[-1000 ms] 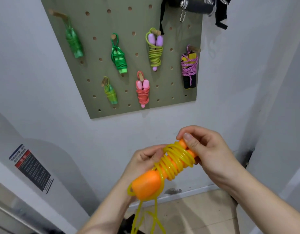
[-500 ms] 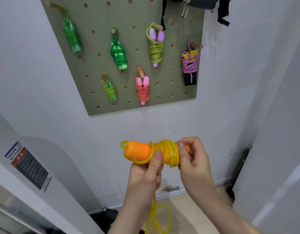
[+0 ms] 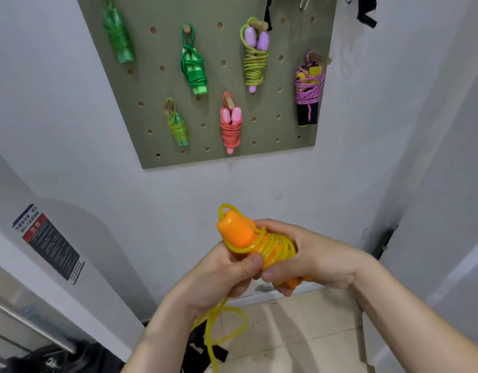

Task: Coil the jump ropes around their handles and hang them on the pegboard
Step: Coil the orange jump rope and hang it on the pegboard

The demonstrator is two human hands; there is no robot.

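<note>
I hold a jump rope with orange handles (image 3: 235, 231) and a translucent yellow cord (image 3: 277, 250) coiled around them. My left hand (image 3: 221, 275) grips the bundle from below, thumb pressed on the coils. My right hand (image 3: 310, 258) wraps the coils from the right. The handles' tops point up and left; a loose length of yellow cord (image 3: 219, 324) hangs below my hands toward the floor. Above, the olive pegboard (image 3: 286, 125) carries several coiled ropes on wooden pegs, among them a pink one (image 3: 230, 125) and a green one (image 3: 193, 68).
A purple-corded rope with black handles (image 3: 308, 90) hangs at the pegboard's right edge. White walls close in on both sides. A warning sticker (image 3: 48, 242) sits on the left panel. Dark bags (image 3: 57, 359) and black straps (image 3: 203, 348) lie on the tiled floor.
The bundle has swung from lying level to tilting up-left. My right hand has closed further around the coils, and both hands have shifted slightly right and lower in view.
</note>
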